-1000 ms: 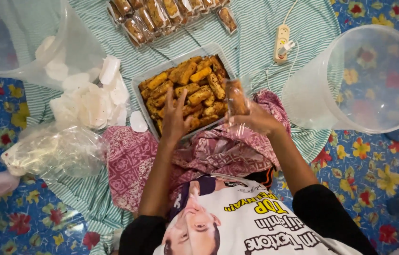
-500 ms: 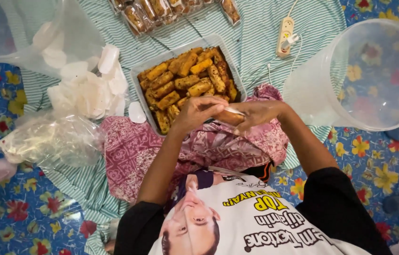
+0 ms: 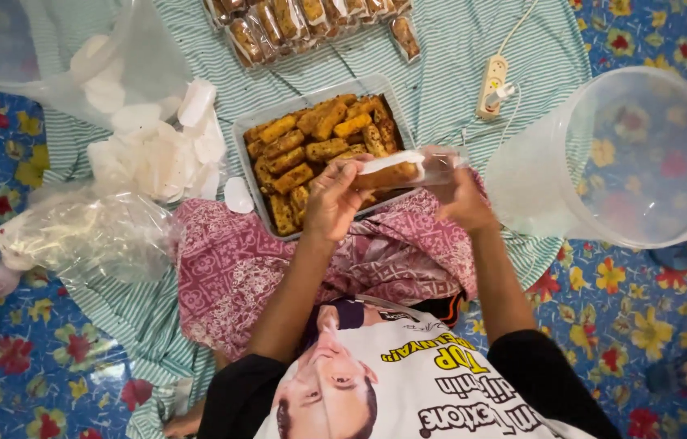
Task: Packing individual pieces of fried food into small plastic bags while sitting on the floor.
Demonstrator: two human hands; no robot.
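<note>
A metal tray [image 3: 239, 136] filled with golden-brown fried snack pieces [image 3: 303, 146] rests on a striped cloth in front of my lap. My left hand [image 3: 332, 197] holds a white paper card with a snack piece [image 3: 391, 172] on it. My right hand [image 3: 464, 199] grips a small clear plastic bag [image 3: 439, 165], and the piece on its card is partly inside the bag's mouth. Both hands hover over the tray's near right corner.
A row of bagged snacks [image 3: 303, 20] lies beyond the tray. White paper cards [image 3: 156, 150] are piled left, with clear plastic bags [image 3: 83, 232] beside them. A large clear plastic bucket [image 3: 628, 154] lies tipped at right, near a power strip [image 3: 491, 85].
My hands have lifted from my lap toward the tray's corner. The snack piece on its card now lies sideways and has gone into the clear bag.
</note>
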